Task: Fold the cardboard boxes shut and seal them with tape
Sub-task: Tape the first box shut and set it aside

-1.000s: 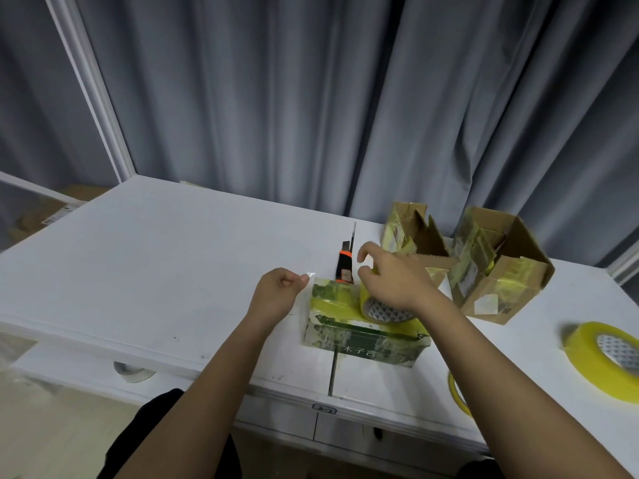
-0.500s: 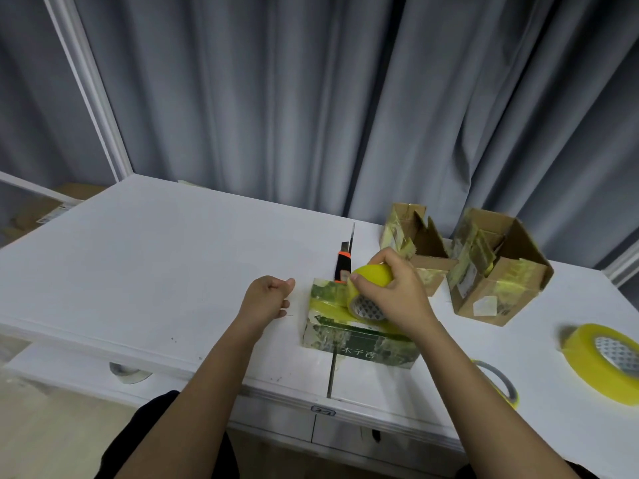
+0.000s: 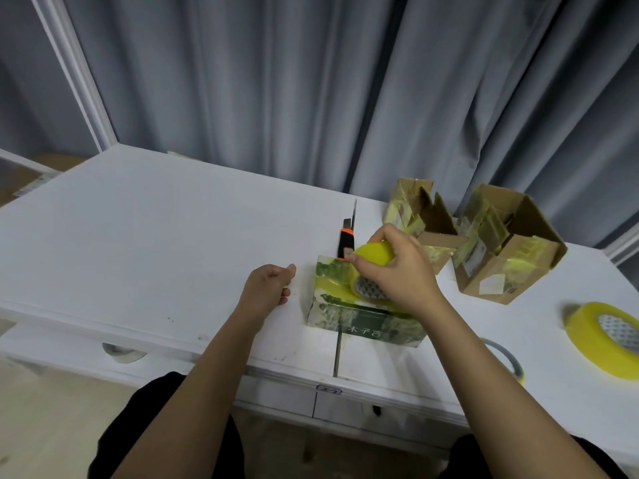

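Note:
A green printed box point(image 3: 363, 318) lies closed on the white table point(image 3: 155, 236), with a yellow tape strip across its top. My right hand point(image 3: 397, 271) grips a yellow tape roll point(image 3: 375, 257) tilted up on top of that box. My left hand point(image 3: 268, 286) is a loose fist on the table just left of the box; a thin tape end may be pinched in it, too faint to tell. Two brown cardboard boxes stand behind with flaps open: a smaller box point(image 3: 420, 216) and a larger box point(image 3: 508, 243).
An orange-and-black utility knife point(image 3: 346, 238) lies just behind the green box. A second yellow tape roll point(image 3: 608, 337) sits at the right edge, and a thin tape ring point(image 3: 508, 361) lies near the front edge. Grey curtains hang behind the table.
My right hand has tipped the tape roll up from lying flat on the green box. My left hand has drawn back slightly to the left and lowered onto the table.

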Action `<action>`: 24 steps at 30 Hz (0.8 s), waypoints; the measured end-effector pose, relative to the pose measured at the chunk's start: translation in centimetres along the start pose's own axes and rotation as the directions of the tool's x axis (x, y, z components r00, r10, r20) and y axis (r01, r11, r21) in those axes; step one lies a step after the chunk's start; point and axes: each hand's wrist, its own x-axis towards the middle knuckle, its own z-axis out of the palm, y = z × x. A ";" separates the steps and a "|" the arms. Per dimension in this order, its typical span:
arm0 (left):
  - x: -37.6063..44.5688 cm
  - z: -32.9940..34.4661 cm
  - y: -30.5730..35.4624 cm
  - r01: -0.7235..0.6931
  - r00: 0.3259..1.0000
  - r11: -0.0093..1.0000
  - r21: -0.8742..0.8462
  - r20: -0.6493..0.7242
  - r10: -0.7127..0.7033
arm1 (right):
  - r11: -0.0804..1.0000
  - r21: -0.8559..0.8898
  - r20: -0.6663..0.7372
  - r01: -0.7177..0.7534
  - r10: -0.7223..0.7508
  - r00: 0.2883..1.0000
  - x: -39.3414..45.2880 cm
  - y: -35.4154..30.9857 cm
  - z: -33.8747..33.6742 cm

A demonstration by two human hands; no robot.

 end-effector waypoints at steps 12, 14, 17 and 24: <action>-0.1 1.2 -1.6 0.064 0.998 0.998 -0.025 -0.002 -0.064 | 1.000 -0.025 -0.002 -0.005 0.005 1.000 -0.2 0.2 0.2; -0.4 1.7 -1.7 0.099 0.995 0.994 -0.054 0.018 -0.098 | 1.000 -0.024 0.000 -0.009 0.009 1.000 -0.1 0.2 0.3; -1.0 2.6 -1.8 0.089 0.994 0.993 -0.083 0.066 -0.083 | 1.000 -0.022 -0.006 -0.009 0.009 1.000 -0.1 0.2 0.3; -1.8 3.1 -1.7 -0.056 0.997 0.985 0.163 0.053 0.048 | 0.999 -0.025 -0.021 -0.028 0.027 0.999 -0.2 0.1 0.4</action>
